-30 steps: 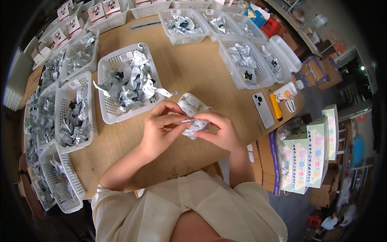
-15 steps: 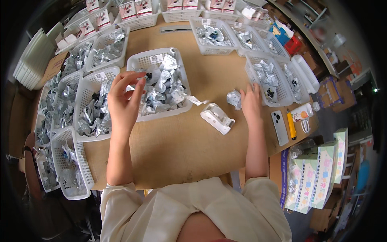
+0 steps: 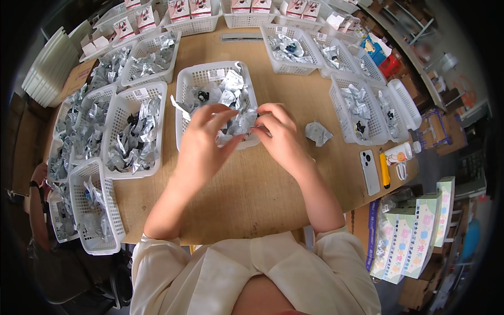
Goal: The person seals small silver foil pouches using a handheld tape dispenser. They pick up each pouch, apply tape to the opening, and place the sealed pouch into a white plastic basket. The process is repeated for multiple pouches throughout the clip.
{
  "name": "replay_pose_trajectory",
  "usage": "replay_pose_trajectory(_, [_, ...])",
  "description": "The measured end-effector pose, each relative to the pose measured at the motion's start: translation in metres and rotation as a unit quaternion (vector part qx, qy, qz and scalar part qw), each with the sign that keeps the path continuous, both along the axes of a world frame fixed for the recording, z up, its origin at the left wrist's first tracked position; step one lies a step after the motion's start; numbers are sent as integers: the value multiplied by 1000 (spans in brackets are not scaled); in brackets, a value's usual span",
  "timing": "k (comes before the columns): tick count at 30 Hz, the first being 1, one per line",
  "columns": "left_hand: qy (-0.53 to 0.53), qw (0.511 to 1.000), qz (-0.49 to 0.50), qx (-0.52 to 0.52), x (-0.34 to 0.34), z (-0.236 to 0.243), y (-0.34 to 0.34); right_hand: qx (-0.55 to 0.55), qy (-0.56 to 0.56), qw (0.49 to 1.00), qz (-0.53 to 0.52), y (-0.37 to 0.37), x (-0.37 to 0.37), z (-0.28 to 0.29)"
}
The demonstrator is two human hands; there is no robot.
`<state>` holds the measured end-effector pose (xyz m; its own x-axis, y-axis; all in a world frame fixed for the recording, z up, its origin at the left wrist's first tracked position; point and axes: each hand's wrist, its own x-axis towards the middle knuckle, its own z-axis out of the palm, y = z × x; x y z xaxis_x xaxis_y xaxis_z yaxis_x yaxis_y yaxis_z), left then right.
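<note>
My left hand and my right hand meet over the near right corner of the middle white basket. Between their fingertips is a crumpled silver foil packet, gripped from both sides. Motion blurs my left hand a little. More foil packets fill the basket below, some showing small dark parts. Just right of my right hand, a loose piece of crumpled foil lies on the table. My right hand and forearm cover the place of the white tape dispenser.
Foil-filled baskets line the left side, others the right. A white phone, yellow cutter and white bottle lie near the right edge. Another person's arm shows at far left. Boxed goods stand behind.
My left hand has moved right and my right hand left, from beside the loose foil to the basket corner. Both now grip a foil packet. The view has shifted slightly.
</note>
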<state>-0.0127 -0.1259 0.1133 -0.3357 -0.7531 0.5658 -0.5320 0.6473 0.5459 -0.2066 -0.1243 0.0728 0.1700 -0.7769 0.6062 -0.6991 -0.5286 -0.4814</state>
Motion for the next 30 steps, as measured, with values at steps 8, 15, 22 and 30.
replay_pose_trajectory(8, [79,976,-182,90,-26,-23,20,-56,-174,980,72,67,-18,55])
replay_pose_trajectory(15, [242,813,-337,409,-29,-18,30,10,-140,985,96,94,-45,44])
replay_pose_trajectory(22, [224,789,-394,414,-33,-18,35,39,-160,978,128,99,-36,32])
replay_pose_trajectory(30, [237,776,-399,428,-44,-31,34,61,-184,979,64,104,-32,24])
